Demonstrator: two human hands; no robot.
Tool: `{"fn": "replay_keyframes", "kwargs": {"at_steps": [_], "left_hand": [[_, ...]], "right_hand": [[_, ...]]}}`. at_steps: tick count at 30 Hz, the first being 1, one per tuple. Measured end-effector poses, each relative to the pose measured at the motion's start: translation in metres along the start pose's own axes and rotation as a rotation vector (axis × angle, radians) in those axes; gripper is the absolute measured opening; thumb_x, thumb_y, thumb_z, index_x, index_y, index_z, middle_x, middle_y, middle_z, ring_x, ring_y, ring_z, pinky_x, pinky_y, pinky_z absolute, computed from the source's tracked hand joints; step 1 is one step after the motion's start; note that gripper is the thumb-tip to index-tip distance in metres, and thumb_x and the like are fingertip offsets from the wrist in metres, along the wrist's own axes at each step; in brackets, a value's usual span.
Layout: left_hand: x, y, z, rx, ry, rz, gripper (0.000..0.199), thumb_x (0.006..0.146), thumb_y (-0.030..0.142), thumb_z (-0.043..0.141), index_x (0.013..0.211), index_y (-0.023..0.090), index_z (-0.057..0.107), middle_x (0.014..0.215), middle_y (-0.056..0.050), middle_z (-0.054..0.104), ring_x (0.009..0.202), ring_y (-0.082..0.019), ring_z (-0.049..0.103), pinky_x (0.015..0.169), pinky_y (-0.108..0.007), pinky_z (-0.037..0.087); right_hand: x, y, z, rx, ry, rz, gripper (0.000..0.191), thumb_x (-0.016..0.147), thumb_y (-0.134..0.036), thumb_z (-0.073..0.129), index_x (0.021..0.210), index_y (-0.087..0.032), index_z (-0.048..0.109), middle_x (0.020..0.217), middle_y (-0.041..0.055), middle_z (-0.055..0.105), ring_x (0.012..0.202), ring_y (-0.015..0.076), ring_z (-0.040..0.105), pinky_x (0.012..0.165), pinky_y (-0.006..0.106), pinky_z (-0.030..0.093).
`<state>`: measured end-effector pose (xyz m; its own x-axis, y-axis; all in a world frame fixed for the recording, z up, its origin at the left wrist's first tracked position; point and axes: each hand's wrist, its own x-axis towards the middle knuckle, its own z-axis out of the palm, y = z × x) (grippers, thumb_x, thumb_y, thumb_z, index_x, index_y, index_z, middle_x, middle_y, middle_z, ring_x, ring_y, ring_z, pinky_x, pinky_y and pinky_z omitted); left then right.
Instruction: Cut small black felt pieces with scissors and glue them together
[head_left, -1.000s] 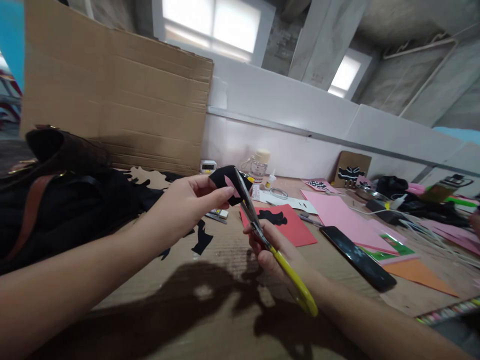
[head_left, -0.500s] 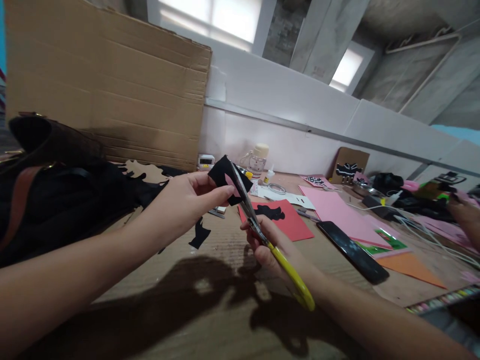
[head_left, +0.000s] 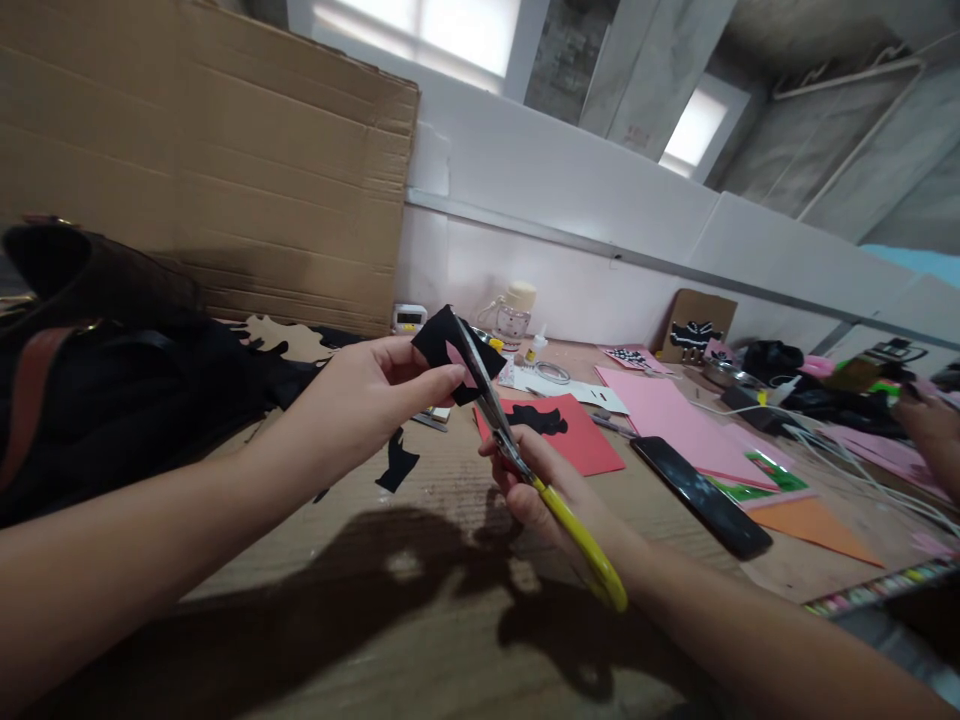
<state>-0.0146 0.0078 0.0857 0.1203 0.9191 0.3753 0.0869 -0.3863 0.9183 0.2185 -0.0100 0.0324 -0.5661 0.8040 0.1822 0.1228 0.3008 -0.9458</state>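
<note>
Black cutout (head_left: 442,345) pinched by left hand (head_left: 367,395); scissors (head_left: 525,470) gripped by right hand (head_left: 536,490). Risk: thumb nicked, blades close to pinch.

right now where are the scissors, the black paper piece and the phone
scissors (head_left: 517,462): head view, on the blades just above the yellow handle held in the right hand (head_left: 536,495).
black paper piece (head_left: 437,340): head view, on its upper black part, pinched by the left hand (head_left: 367,395).
phone (head_left: 701,496): head view, middle of its dark screen.
</note>
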Motion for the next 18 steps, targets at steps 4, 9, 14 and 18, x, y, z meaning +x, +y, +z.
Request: {"fn": "replay_keyframes", "kwargs": {"at_steps": [4, 9, 14, 18], "left_hand": [[0.000, 0.003, 0.000, 0.037, -0.003, -0.020, 0.024, 0.083, 0.048, 0.082, 0.092, 0.027, 0.086, 0.095, -0.003, 0.085, 0.095, -0.026, 0.077, 0.091, -0.035, 0.060], [0.000, 0.001, -0.001, 0.048, -0.009, -0.022, 0.020, 0.085, 0.047, 0.080, 0.090, 0.028, 0.085, 0.094, -0.002, 0.085, 0.094, -0.023, 0.078, 0.086, -0.031, 0.061], [0.001, -0.001, -0.002, 0.006, -0.041, -0.004, 0.021, 0.087, 0.047, 0.078, 0.092, 0.027, 0.085, 0.095, -0.003, 0.085, 0.092, -0.024, 0.078, 0.089, -0.034, 0.063], [0.002, 0.000, -0.001, -0.012, -0.047, -0.003, 0.021, 0.087, 0.046, 0.078, 0.094, 0.028, 0.085, 0.098, -0.004, 0.085, 0.095, -0.025, 0.078, 0.089, -0.034, 0.063]], "right_hand": [[0.000, -0.001, 0.001, -0.016, 0.017, 0.021, 0.062, 0.090, -0.075, 0.067, 0.121, -0.024, 0.052, 0.091, -0.0004, 0.046, 0.077, 0.0154, 0.042, 0.065, 0.027, 0.041], [0.001, 0.005, 0.000, 0.003, 0.008, 0.017, 0.058, 0.090, -0.070, 0.070, 0.122, -0.025, 0.053, 0.093, 0.0008, 0.049, 0.078, 0.0156, 0.046, 0.064, 0.027, 0.043], [0.000, 0.013, -0.001, 0.024, 0.023, -0.004, 0.054, 0.092, -0.065, 0.072, 0.123, -0.025, 0.055, 0.099, 0.0023, 0.051, 0.080, 0.0151, 0.047, 0.067, 0.027, 0.044], [0.000, 0.013, -0.001, 0.033, 0.014, 0.004, 0.055, 0.090, -0.068, 0.072, 0.122, -0.025, 0.055, 0.094, 0.0013, 0.050, 0.077, 0.0148, 0.045, 0.063, 0.026, 0.043]]}}
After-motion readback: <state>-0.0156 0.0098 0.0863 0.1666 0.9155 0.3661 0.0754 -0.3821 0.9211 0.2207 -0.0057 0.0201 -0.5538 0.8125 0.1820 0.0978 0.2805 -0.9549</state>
